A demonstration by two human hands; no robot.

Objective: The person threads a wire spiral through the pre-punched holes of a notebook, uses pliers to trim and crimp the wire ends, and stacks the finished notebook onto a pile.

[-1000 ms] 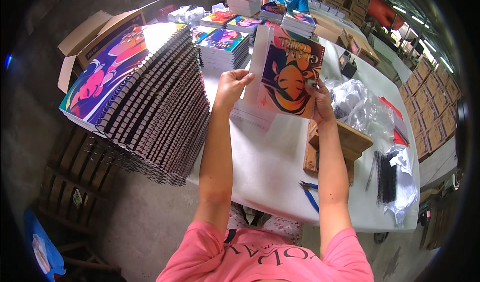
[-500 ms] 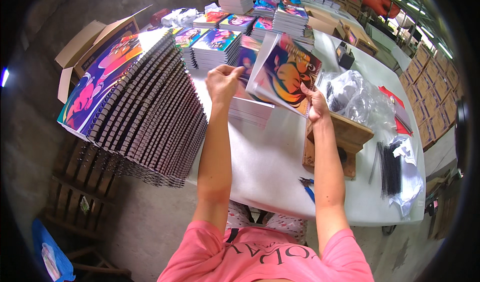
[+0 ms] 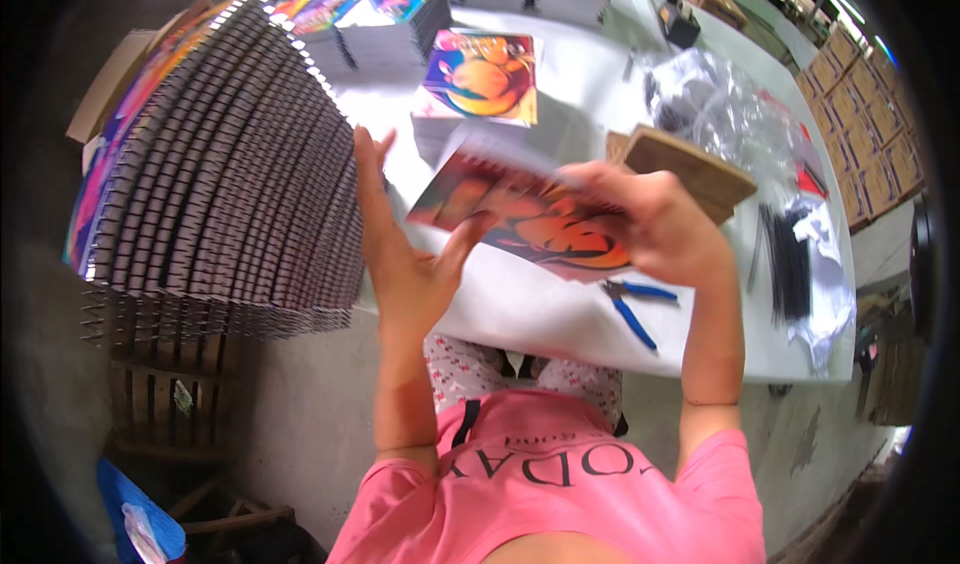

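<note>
My right hand is closed on the right end of a notebook with a colourful cartoon cover. The book is tilted in the air over the table and smeared by motion. At its left end is my left hand, fingers stretched and apart, thumb overlapping the cover's edge; whether it touches cannot be told. Beyond the book sits a stack of printed books with an orange figure on top. Left of my left hand rises a tall pile of wire-bound notebooks, bindings outward.
On the table lie blue-handled pliers, a wooden block stand, clear plastic bags and black binding wires. More notebook stacks are at the back. A wooden chair stands below the tall pile.
The books in my hands have parted: one cover now tops the stack, while my right hand brings a notebook closer. My left hand has moved nearer the tall pile and opened. The view has tipped down.
</note>
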